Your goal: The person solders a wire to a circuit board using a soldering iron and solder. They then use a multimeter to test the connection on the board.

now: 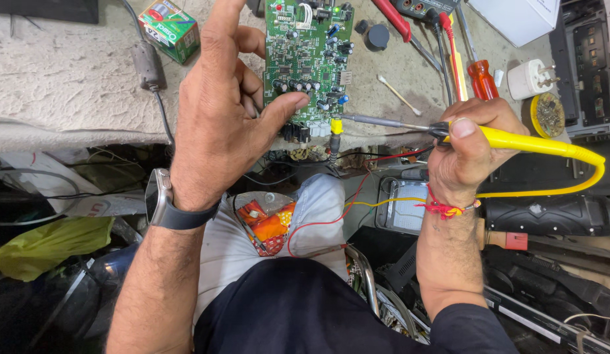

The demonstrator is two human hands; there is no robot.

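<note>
Two hands working: left hand (220,111) gripping green printed circuit board (308,59) w/ thumb on near edge. Right hand (466,147) pinching yellow-handled soldering iron (515,141), long axis pointing left, tip just right of board's near-right corner.

There are 2 hands (220,111), 1 circuit board (308,39), 1 soldering iron (515,141), 1 watch (159,196), 1 green box (169,29), 1 white plug (529,78), 1 cotton swab (398,95) and 2 screwdrivers (482,78).

Green circuit board (308,59), yellow-handled soldering iron (515,141), red screwdriver (482,78), white plug (529,78), green-and-red small box (168,29)
</note>
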